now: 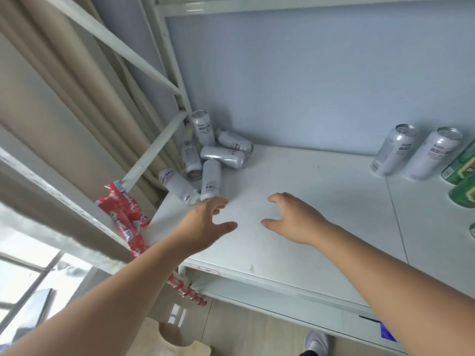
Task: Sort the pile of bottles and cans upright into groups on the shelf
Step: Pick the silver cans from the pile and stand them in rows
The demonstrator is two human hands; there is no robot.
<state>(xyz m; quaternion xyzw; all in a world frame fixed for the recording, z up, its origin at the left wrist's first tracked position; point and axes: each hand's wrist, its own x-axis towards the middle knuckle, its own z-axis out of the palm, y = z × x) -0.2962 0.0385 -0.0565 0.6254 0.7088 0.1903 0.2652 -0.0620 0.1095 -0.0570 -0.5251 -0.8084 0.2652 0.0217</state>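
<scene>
- Back-left corner of the shelf [308, 201]: pile of white cans [205, 155], mostly on their sides, one leaning near-upright. Risk: a nudge could roll the front ones off the left edge.
- Left hand [205, 222]: fingers spread, empty, tips just beside the nearest can [211, 179]; contact unclear.
- Right hand [295, 219]: fingers loose, empty, over bare shelf.
- Far right: upright white cans [394, 152], green cans [460, 165] beside them. Contents unseen; weight may surprise the grip.
</scene>
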